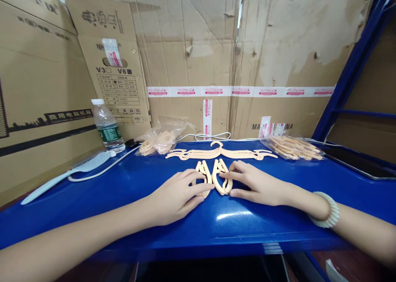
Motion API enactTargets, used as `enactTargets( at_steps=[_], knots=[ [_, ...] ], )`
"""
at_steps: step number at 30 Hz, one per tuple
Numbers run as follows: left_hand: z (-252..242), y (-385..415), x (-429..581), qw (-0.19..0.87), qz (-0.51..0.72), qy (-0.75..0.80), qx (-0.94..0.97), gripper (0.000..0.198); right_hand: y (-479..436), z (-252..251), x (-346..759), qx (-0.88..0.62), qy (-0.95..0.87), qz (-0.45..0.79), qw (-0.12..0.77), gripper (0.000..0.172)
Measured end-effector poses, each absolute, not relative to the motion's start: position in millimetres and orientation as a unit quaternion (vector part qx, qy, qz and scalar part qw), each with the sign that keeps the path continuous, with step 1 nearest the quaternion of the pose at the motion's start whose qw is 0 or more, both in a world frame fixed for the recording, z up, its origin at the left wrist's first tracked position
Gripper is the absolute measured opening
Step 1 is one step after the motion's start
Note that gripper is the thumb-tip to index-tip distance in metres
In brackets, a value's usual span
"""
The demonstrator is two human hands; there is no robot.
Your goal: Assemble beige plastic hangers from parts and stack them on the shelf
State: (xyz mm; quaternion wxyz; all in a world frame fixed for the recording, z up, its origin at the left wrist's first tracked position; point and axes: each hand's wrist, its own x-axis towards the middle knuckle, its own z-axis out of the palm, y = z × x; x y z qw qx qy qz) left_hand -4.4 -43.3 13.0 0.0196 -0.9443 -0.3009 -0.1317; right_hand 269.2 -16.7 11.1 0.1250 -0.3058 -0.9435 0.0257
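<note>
Two cream plastic folding hangers lie folded side by side on the blue table, their narrow ends nearly touching. My left hand (177, 194) holds the left folded hanger (209, 177), with fingers across its top and the thumb at its near end. On the other side, my right hand (261, 183) grips the right folded hanger (216, 183) between thumb and fingers at its right edge. Just behind them, several unfolded hangers (204, 154) lie flat in a stack, with one hook (216, 143) showing at the back.
Clear bags of folded hangers (165, 139) and of more hanger pieces (292, 146) lie at the back. A water bottle (108, 129) and a pale hairbrush (89, 163) are left; a dark tablet-like device (361, 162) is right. Cardboard (192, 59) walls the blue table (139, 236).
</note>
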Motion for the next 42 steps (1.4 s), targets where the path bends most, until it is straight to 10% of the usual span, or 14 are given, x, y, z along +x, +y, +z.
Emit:
enactTargets(
  at_steps=[42],
  knots=[
    [-3,18,-30,-0.063,-0.246,-0.402,-0.880,0.023,65,10,346,-0.467,-0.865,-0.038,0.179,0.032]
  ],
)
